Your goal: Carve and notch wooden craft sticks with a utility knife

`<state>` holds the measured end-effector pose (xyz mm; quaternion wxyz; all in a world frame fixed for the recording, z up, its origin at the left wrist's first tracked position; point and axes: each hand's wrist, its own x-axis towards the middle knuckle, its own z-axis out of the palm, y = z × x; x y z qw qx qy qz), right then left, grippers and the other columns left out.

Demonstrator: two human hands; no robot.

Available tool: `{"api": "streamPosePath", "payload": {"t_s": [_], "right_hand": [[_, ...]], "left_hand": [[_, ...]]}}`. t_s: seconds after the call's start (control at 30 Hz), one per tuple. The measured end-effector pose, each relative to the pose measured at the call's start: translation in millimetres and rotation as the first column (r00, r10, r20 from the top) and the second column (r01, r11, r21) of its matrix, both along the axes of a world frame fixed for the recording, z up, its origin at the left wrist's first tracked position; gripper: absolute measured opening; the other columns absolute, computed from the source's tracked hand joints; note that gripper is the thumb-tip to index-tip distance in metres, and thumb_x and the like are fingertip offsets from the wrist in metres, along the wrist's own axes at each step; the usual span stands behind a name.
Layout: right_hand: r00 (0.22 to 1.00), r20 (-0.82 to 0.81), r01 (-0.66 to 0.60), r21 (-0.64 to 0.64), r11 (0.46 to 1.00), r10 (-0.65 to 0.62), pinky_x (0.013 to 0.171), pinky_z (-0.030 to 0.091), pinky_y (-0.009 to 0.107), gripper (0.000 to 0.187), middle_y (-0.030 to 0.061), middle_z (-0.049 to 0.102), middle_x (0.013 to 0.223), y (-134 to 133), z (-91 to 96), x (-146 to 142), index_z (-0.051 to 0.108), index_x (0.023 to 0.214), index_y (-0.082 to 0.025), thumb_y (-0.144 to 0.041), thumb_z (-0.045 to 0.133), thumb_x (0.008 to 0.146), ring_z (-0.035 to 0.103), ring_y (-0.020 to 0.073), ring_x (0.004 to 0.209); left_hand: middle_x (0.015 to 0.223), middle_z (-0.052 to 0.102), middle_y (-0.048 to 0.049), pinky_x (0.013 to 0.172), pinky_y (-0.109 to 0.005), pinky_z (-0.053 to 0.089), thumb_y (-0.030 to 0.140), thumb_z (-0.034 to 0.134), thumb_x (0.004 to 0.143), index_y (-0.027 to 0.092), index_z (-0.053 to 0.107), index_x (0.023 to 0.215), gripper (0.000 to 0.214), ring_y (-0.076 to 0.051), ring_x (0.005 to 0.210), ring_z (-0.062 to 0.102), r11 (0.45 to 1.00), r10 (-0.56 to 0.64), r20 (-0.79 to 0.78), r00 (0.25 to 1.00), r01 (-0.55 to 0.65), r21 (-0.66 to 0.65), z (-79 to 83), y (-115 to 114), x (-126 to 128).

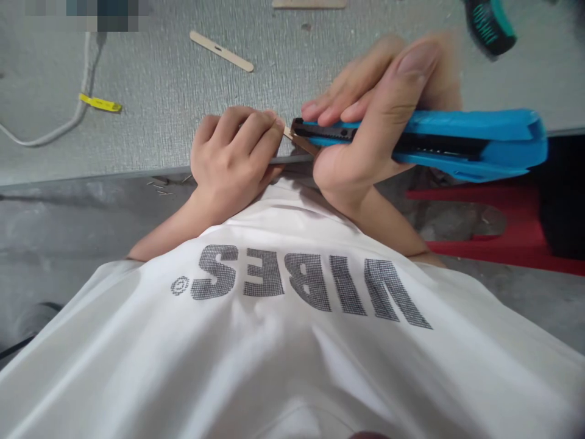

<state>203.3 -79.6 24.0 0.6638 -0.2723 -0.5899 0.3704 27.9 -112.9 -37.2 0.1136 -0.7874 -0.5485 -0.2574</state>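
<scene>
My left hand (pixel 231 149) is closed at the front edge of the table, its fingers pressing down on a wooden craft stick (pixel 287 132). Only a short pale end of that stick shows past the fingertips; the rest is hidden. In my right hand (pixel 386 110) is a blue utility knife (pixel 479 143), lying nearly level with its black nose against the stick's exposed end. The thumb sticks up and the fingers are partly blurred. Beneath the knife's nose is a brown strip (pixel 304 145), partly covered, whose kind I cannot make out.
Another craft stick (pixel 222 51) with a small dark slot lies on the grey table (pixel 150 79), and part of a further stick (pixel 309 3) shows at the top. A white cable (pixel 68 131) with a yellow tag is at left. A black-and-teal object (pixel 491 27) lies upper right. A red stool (pixel 516 225) stands below.
</scene>
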Motion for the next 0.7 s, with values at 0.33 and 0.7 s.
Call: {"api": "streamPosePath", "payload": {"t_s": [0.33, 0.7], "right_hand": [[0.955, -0.268, 0.201, 0.262, 0.944, -0.129, 0.060, 0.044, 0.032, 0.059, -0.0042, 0.051, 0.067, 31, -33.3, -27, 0.055, 0.078, -0.021, -0.054, 0.064, 0.126, 0.059, 0.0102, 0.058], [0.983, -0.170, 0.075, 0.051, 0.996, -0.066, 0.073, 0.049, 0.041, 0.044, -0.0014, 0.053, 0.073, 7, -13.2, -12, 0.053, 0.082, -0.026, -0.026, 0.051, 0.127, 0.063, 0.0187, 0.068]], "left_hand": [[0.143, 0.083, -0.0149, 0.111, -0.059, 0.052, 0.086, 0.031, 0.119, 0.029, 0.073, 0.153, 0.078, -0.039, 0.140, 0.071, 1.000, -0.005, 0.000, 1.000, 0.005, -0.024, -4.5, 3, -3], [0.143, 0.082, -0.0174, 0.106, -0.063, 0.050, 0.083, 0.030, 0.120, 0.029, 0.076, 0.153, 0.078, -0.042, 0.136, 0.071, 1.000, 0.006, -0.003, 1.000, -0.006, -0.016, -0.5, 1, 0]]}}
